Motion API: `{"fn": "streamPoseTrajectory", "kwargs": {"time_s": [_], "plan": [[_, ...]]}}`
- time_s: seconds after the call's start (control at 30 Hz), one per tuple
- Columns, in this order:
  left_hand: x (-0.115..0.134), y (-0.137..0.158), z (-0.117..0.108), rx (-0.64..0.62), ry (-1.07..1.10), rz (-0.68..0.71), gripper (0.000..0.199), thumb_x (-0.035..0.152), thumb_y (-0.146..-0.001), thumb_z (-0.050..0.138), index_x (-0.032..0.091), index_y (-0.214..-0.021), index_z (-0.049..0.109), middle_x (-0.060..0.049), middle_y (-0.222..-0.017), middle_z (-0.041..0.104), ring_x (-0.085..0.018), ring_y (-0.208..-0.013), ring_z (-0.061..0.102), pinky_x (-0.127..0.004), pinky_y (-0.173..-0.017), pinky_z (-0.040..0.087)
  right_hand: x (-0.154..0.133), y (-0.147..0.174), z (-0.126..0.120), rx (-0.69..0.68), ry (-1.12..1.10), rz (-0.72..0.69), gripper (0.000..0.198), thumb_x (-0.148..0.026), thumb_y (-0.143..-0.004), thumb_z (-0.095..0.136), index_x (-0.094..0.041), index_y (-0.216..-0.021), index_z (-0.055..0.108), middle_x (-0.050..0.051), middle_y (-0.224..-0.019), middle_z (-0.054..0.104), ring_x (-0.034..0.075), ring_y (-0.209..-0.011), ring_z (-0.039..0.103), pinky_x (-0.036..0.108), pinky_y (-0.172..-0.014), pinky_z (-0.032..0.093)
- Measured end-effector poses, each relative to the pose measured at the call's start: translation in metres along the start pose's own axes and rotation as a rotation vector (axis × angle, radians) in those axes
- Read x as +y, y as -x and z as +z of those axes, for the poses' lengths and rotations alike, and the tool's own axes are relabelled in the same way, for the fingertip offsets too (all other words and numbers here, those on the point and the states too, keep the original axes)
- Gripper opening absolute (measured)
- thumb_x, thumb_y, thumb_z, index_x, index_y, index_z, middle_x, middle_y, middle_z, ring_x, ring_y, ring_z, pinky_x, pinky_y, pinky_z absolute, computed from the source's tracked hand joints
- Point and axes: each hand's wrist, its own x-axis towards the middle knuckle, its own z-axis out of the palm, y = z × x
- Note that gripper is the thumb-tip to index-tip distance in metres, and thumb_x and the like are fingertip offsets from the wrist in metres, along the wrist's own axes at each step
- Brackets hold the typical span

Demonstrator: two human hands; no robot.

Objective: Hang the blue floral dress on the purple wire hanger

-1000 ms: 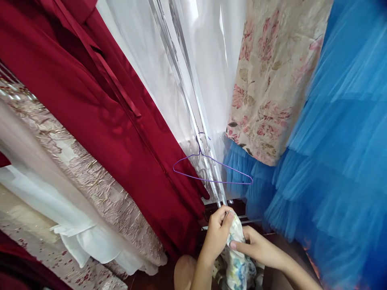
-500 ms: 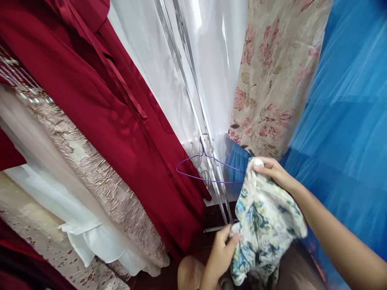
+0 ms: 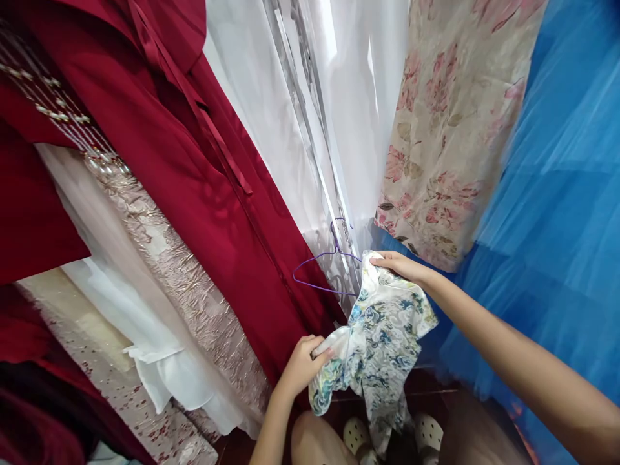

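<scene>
Between my hands hangs a white floral garment (image 3: pixel 387 329) with blue, green and yellow print, shaped like a short-sleeved top. My left hand (image 3: pixel 306 363) pinches its lower left part, near a sleeve. Higher up, the fingers of my right hand (image 3: pixel 398 263) grip the other shoulder or collar edge. A purple wire hanger (image 3: pixel 317 284) hangs just beyond the cloth, and its right end is hidden behind the garment. Whether the hanger's end reaches inside the garment I cannot tell.
Silver metal poles (image 3: pixel 314 148) stand behind the hanger. A long red dress (image 3: pixel 232 232) and other gowns hang left; a beige floral dress (image 3: pixel 438 142) and blue tulle (image 3: pixel 537 213) hang right. Below are my knee (image 3: pixel 314 442) and pale clogs (image 3: pixel 356 434).
Both hands have moved left and drawn farther apart, spreading the garment wider. More of its body and a sleeve now show, and the clogs have come into view below.
</scene>
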Motion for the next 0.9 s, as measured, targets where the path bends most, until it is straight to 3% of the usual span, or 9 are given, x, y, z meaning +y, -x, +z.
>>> {"fn": "streamPoseTrajectory", "kwargs": {"time_s": [0.07,0.2,0.3,0.4,0.53,0.63,0.7,0.77,0.9], "plan": [[-0.019,-0.011,-0.019,-0.038,-0.117,-0.008,0.021,0.037,-0.075,0.072,0.021,-0.062,0.065,-0.004,-0.073,0.062,-0.023,-0.080,0.055,-0.029,-0.079,0.043,-0.004,0.004,-0.003,-0.027,0.017,0.001,0.031,-0.039,-0.070,0.079,-0.015,-0.084,0.067,-0.003,-0.062,0.066,0.008,-0.047,0.053,0.019,-0.046,0.037],[-0.046,-0.050,-0.060,-0.019,-0.138,-0.096,0.006,0.021,-0.071,0.063,0.023,-0.066,0.066,-0.001,-0.070,0.064,-0.022,-0.075,0.058,-0.033,-0.085,0.045,-0.008,0.005,-0.007,-0.082,0.086,0.048,0.032,-0.042,-0.072,0.078,-0.014,-0.084,0.068,-0.001,-0.066,0.069,0.009,-0.051,0.056,0.019,-0.048,0.040],[-0.045,-0.090,-0.090,0.087,-0.121,-0.054,0.013,0.017,-0.075,0.052,0.020,-0.070,0.064,-0.002,-0.077,0.066,-0.021,-0.082,0.059,-0.034,-0.089,0.044,-0.009,0.003,-0.006,-0.083,0.063,0.102,0.034,-0.041,-0.072,0.079,-0.012,-0.087,0.071,0.004,-0.073,0.073,0.012,-0.058,0.063,0.021,-0.055,0.047],[-0.027,-0.134,-0.108,0.212,-0.076,0.004,0.015,0.019,-0.079,0.046,0.019,-0.075,0.061,-0.004,-0.086,0.067,-0.022,-0.091,0.060,-0.036,-0.093,0.043,-0.012,0.005,-0.006,-0.089,-0.006,0.151,0.030,-0.036,-0.071,0.081,-0.012,-0.086,0.072,0.005,-0.074,0.075,0.015,-0.061,0.066,0.023,-0.059,0.051],[0.007,-0.180,-0.105,0.245,0.058,0.062,0.017,0.028,-0.082,0.049,0.018,-0.092,0.058,-0.008,-0.098,0.069,-0.023,-0.093,0.064,-0.036,-0.082,0.050,-0.018,0.006,-0.008,-0.121,-0.043,0.201,0.025,-0.033,-0.071,0.081,-0.013,-0.084,0.072,0.006,-0.073,0.075,0.016,-0.061,0.068,0.024,-0.060,0.054],[0.024,-0.193,-0.091,0.203,0.126,0.110,0.038,0.036,-0.077,0.064,0.020,-0.111,0.056,-0.010,-0.113,0.067,-0.023,-0.098,0.065,-0.033,-0.078,0.053,-0.018,0.005,-0.010,-0.111,-0.039,0.218,0.024,-0.033,-0.072,0.080,-0.014,-0.081,0.071,0.004,-0.071,0.074,0.014,-0.058,0.066,0.023,-0.058,0.054],[0.026,-0.190,-0.083,0.227,0.128,0.124,0.050,0.041,-0.076,0.070,0.020,-0.118,0.055,-0.012,-0.120,0.064,-0.023,-0.101,0.064,-0.033,-0.082,0.052,-0.017,0.007,-0.010,-0.095,-0.025,0.238,0.025,-0.036,-0.074,0.079,-0.013,-0.080,0.071,0.005,-0.070,0.074,0.014,-0.057,0.066,0.022,-0.057,0.054],[0.021,-0.180,-0.079,0.263,0.120,0.123,0.045,0.048,-0.084,0.062,0.018,-0.117,0.056,-0.013,-0.114,0.066,-0.023,-0.099,0.064,-0.034,-0.085,0.051,-0.015,0.015,-0.011,-0.089,-0.018,0.234,0.030,-0.042,-0.077,0.076,-0.013,-0.087,0.072,0.007,-0.078,0.075,0.016,-0.064,0.068,0.024,-0.062,0.055],[0.003,-0.146,-0.078,0.281,0.089,0.143,0.037,0.048,-0.092,0.049,0.016,-0.099,0.065,-0.008,-0.097,0.070,-0.022,-0.094,0.064,-0.033,-0.087,0.048,0.004,0.049,-0.019,0.036,0.142,0.003,0.045,-0.045,-0.082,0.071,-0.024,-0.121,0.065,0.005,-0.119,0.070,0.021,-0.103,0.066,0.028,-0.086,0.053]]}}
